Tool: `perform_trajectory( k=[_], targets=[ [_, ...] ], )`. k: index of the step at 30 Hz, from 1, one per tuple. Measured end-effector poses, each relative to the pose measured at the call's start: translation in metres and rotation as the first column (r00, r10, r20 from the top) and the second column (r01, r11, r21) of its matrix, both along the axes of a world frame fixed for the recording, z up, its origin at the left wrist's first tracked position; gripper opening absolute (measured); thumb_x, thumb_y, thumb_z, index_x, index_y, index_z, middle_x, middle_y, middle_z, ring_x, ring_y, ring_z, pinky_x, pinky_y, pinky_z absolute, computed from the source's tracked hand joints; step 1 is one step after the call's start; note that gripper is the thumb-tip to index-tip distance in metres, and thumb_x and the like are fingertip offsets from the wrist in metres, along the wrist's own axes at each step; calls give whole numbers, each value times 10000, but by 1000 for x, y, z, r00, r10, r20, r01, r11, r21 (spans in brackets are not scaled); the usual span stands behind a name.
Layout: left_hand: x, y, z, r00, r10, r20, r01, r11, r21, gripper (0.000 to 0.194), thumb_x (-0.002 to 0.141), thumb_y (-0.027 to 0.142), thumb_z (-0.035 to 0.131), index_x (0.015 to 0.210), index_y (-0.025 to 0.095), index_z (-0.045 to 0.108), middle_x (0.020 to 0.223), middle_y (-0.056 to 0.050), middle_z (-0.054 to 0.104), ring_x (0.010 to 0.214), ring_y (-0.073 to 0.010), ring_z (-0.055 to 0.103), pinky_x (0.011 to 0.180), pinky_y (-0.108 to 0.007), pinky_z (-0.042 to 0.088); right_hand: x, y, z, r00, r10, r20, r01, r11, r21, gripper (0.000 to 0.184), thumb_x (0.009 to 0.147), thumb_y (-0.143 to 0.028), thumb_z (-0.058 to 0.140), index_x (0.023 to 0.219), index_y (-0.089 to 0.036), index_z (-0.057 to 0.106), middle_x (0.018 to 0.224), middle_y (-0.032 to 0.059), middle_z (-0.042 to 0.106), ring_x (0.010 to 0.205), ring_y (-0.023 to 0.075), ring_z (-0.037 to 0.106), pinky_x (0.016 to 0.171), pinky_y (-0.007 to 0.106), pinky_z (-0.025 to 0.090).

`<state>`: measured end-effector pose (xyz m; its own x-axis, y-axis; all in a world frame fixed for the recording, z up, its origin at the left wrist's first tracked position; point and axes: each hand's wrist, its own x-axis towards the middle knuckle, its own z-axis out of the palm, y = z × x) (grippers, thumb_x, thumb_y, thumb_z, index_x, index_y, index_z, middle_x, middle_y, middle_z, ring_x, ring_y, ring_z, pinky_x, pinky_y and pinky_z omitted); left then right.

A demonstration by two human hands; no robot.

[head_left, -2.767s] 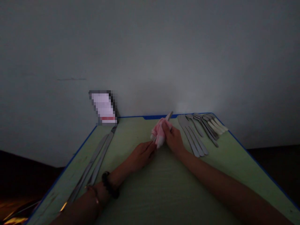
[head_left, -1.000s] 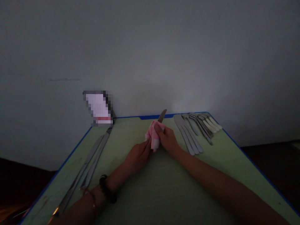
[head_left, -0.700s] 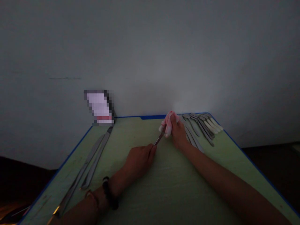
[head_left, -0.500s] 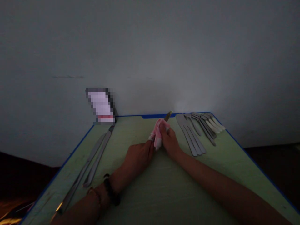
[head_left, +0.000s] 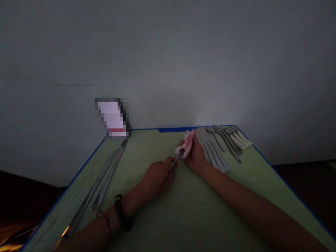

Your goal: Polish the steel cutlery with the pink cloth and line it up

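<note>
Left hand (head_left: 159, 176) grips what looks like a metal knife (head_left: 173, 164) (mostly hidden) over the desk (head_left: 147, 147), its far part in the pink cloth (head_left: 187, 145) clutched by the right hand (head_left: 196, 156), probably light, stiff and slick, best held at the blunt end.

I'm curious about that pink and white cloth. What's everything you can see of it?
The pink and white cloth looks like soft, thin fabric, crumpled into a small bundle with loose folds sticking up at the top and a paler part lower down. The right hand holds it, fingertips showing on its left side. A knife, gripped by the left hand, runs into its lower folds. It sits toward the table's far side; whether it touches the tabletop, I can't tell.
</note>
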<state>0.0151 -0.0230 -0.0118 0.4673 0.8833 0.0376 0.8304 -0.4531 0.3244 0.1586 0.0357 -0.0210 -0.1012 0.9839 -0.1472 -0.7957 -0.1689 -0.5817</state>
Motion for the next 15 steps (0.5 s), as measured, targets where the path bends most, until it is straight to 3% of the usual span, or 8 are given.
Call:
perform_trajectory(
  k=[2,4,6,9,15],
  targets=[
    [2,-1,-1,994,33,-106,-28,999,41,321,960,271,287,1195,129,452,817,-95,684,707,-211,653,658,-299,448,-8,-6,-4,974,-53,218,49,999,24,480,799,-647,461,693,-191,565,539,-4,560,487,126,493,512,258,419],
    [4,-3,0,976,60,-207,-49,997,60,372,937,232,327,1278,95,387,823,-114,695,712,-234,665,656,-315,455,-14,-13,-7,886,-103,453,84,995,62,512,758,-671,497,686,-171,581,574,19,595,542,143,533,528,259,417],
    [3,-4,1,961,72,-268,-58,996,60,409,922,216,347,1306,77,363,811,-118,701,717,-246,674,658,-324,461,-17,-19,-8,796,-140,588,93,990,109,512,745,-665,516,721,-161,602,624,30,629,604,152,569,560,255,426],
    [2,-3,2,954,79,-290,-65,996,57,391,945,255,307,1292,95,389,793,-111,706,707,-237,680,652,-315,463,-17,-21,-8,765,-144,628,62,987,152,522,760,-664,496,795,-158,622,696,41,662,659,155,601,593,252,448],
    [2,1,1,972,33,-231,-25,999,37,393,988,364,197,1095,161,516,709,-70,695,644,-216,673,586,-281,437,-1,1,1,843,-166,511,115,985,130,553,782,-687,450,715,-156,590,571,35,623,500,137,574,487,249,451]
  ],
)
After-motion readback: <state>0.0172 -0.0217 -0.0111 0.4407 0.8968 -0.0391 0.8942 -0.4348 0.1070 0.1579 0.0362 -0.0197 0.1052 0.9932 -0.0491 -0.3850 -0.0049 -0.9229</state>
